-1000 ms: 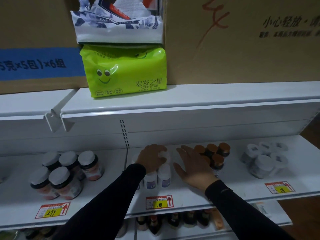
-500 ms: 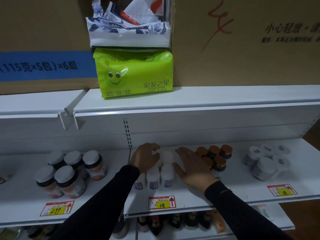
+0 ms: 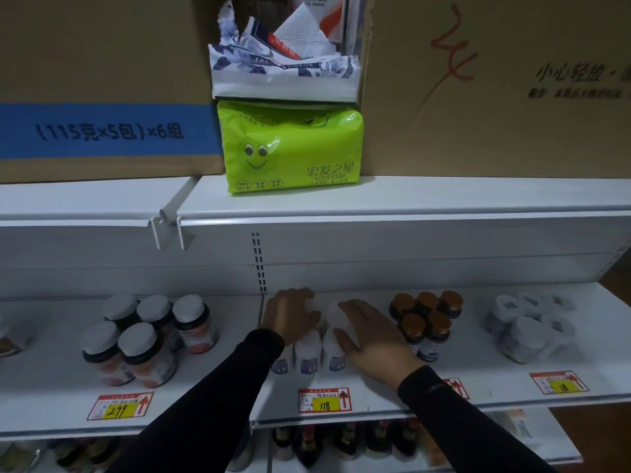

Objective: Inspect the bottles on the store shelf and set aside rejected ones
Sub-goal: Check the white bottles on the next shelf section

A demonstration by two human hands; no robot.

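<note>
In the head view, a white store shelf carries four clusters of bottles. At the middle stand the white bottles with blue-violet labels; three fronts show in the front row, and more behind are hidden under the hands, so their full count cannot be told. The left hand lies on top of the back left bottles with its fingers curled over a white cap. The right hand rests against the right side of the cluster with fingers straight, pressing a white cap; it clasps nothing.

Left of them stand five dark white-lidded jars with reddish labels, their writing too blurred to read. Right of the hands are five brown-capped bottles, touching the right hand's edge. Further right sit about five clear white-lidded jars, hazy and hard to count.

Three full price tags show on the shelf edge: one reads "299", one "118", one seemingly "118"; a fourth is mostly hidden by the right sleeve.

On the upper shelf, a green tissue pack reads "ACER STAR", with an opened blue-and-white tissue pack on top. The cardboard box at left reads "(115克×5包)×6组". The lower shelf's dark bottles are cut off.
</note>
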